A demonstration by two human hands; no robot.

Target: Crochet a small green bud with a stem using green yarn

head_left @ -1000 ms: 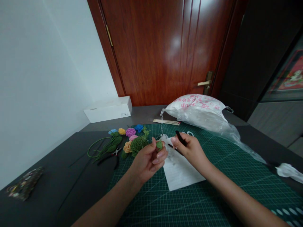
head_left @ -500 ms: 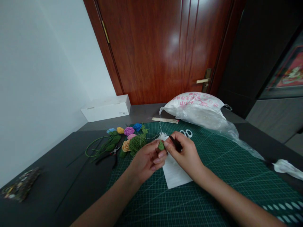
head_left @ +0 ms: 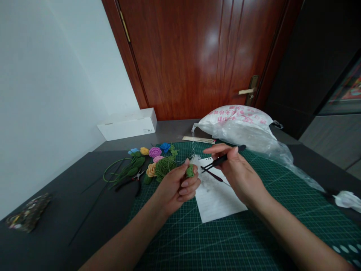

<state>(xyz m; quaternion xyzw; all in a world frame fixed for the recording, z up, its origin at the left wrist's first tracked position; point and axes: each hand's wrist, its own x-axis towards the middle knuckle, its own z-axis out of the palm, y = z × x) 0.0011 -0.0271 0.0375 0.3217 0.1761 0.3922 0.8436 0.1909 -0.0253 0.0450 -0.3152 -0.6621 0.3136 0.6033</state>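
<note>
My left hand [head_left: 176,186] pinches a small green crocheted leaf [head_left: 190,171] between thumb and fingers. My right hand [head_left: 239,169] is raised a little to the right of the leaf, holding a slim black tool [head_left: 222,160] with its tip pointing toward the leaf. Below both hands lies a white paper sheet [head_left: 218,199] on a green cutting mat [head_left: 225,241]. A tuft of white fluff [head_left: 196,162] sits at the paper's far end, and a pale thread [head_left: 193,141] rises from it. A green yarn ball [head_left: 165,167] lies just beyond my left hand.
Crocheted flowers [head_left: 155,154] in several colours, green wire stems [head_left: 113,175] and pliers [head_left: 132,181] lie left of the mat. A white plastic bag [head_left: 239,124], a ruler [head_left: 199,140] and a white box [head_left: 127,124] stand at the back, before a wooden door [head_left: 180,56].
My right hand has lifted away from the leaf, up and to the right, and the black tool has swung out with it. My left hand still grips the leaf.
</note>
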